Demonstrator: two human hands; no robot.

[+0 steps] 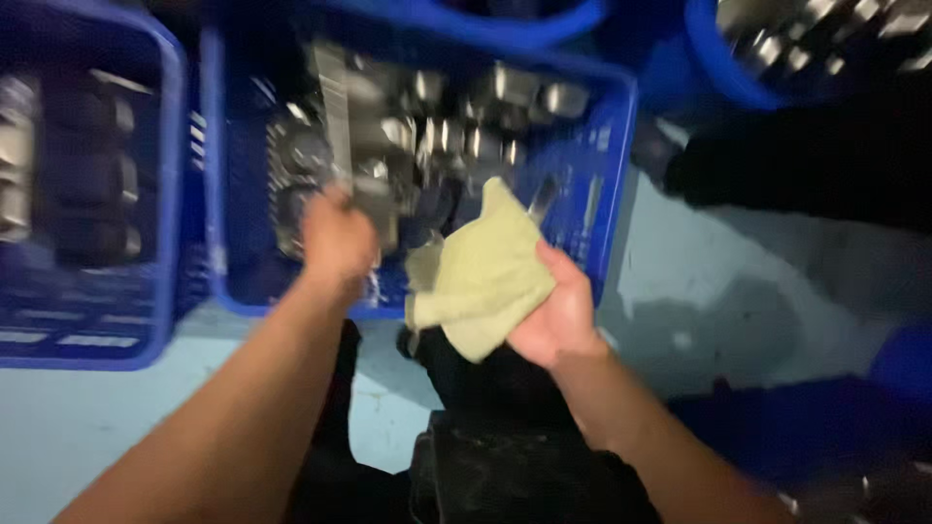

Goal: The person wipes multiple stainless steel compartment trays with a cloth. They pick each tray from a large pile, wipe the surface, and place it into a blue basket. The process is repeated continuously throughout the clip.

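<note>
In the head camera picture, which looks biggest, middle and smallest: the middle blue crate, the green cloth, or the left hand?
1. Middle blue crate
2. Green cloth
3. Left hand, though blur makes its edges unsure

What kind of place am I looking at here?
Probably a workshop or parts-cleaning area: blue plastic crates full of shiny metal parts on a pale concrete floor, and a yellow-green rag in the right hand.

No packages, labels, signs or screens show anywhere in this dim, blurred view; any markings that might sit on the things in it are too smeared to make out.
</note>
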